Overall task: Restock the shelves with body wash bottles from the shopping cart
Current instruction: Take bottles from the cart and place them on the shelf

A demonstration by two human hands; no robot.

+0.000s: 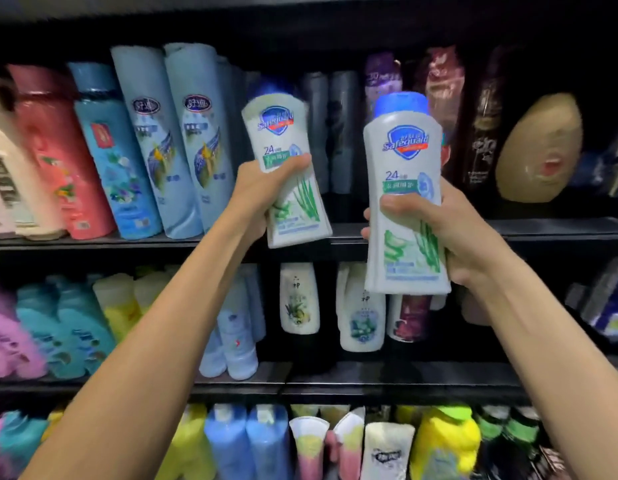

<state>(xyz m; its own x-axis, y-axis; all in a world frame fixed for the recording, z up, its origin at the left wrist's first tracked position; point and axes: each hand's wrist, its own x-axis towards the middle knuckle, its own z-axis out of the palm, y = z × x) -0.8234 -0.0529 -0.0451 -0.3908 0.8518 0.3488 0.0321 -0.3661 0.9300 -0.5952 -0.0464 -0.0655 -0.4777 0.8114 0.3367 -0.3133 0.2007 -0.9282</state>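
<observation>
I hold two white body wash bottles with blue caps and aloe pictures in front of the shelves. My left hand (262, 192) grips the left bottle (283, 140) around its lower half; it tilts slightly left, its base level with the upper shelf edge (127, 242). My right hand (449, 233) grips the right bottle (404, 188) from the right side, upright and nearer to me. Behind the two bottles the upper shelf shows a dark gap (345, 209). The shopping cart is out of view.
Tall light-blue bottles (193, 140) stand left of the gap; dark bottles (480, 133) and a tan oval bottle (539, 147) stand to its right. The middle shelf (370, 379) carries white and pale bottles. Several colourful bottles fill the bottom row.
</observation>
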